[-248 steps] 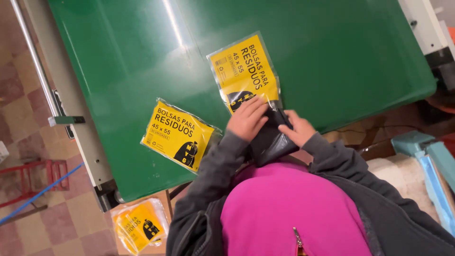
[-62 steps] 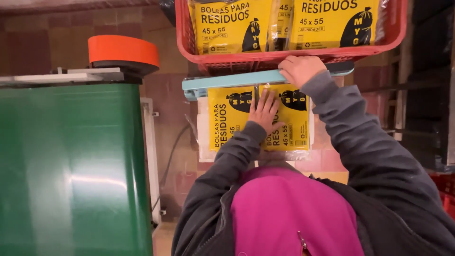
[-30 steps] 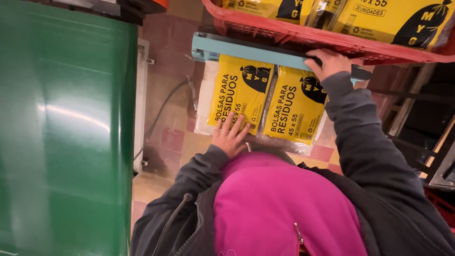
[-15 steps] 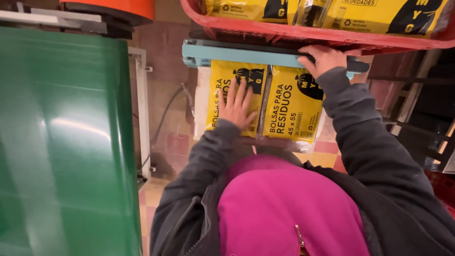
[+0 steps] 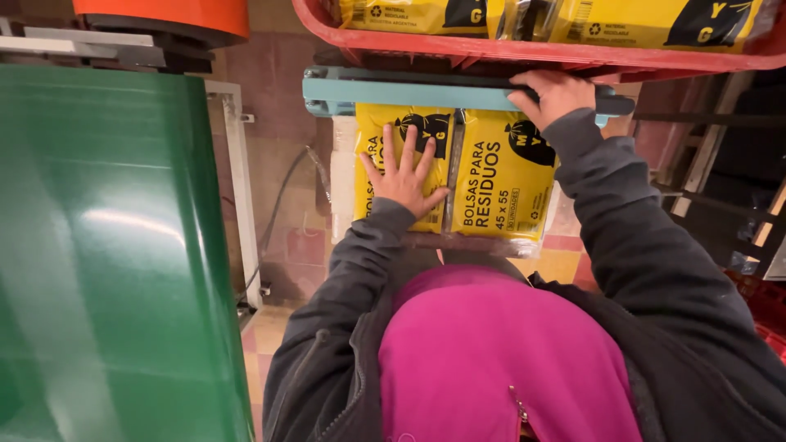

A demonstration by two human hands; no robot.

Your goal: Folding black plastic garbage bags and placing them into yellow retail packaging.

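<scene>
Pressing flat with spread fingers, the left hand (image 5: 403, 176) pins the left yellow packet (image 5: 385, 147) under the teal sealer bar (image 5: 409, 94), apparently steadying it, while the right hand (image 5: 553, 94) clenches that bar beside the right packet (image 5: 501, 184).

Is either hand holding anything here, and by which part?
The right hand grips the teal bar near its right end. The left hand holds nothing; it lies flat, fingers spread, on the left yellow packet.
</scene>
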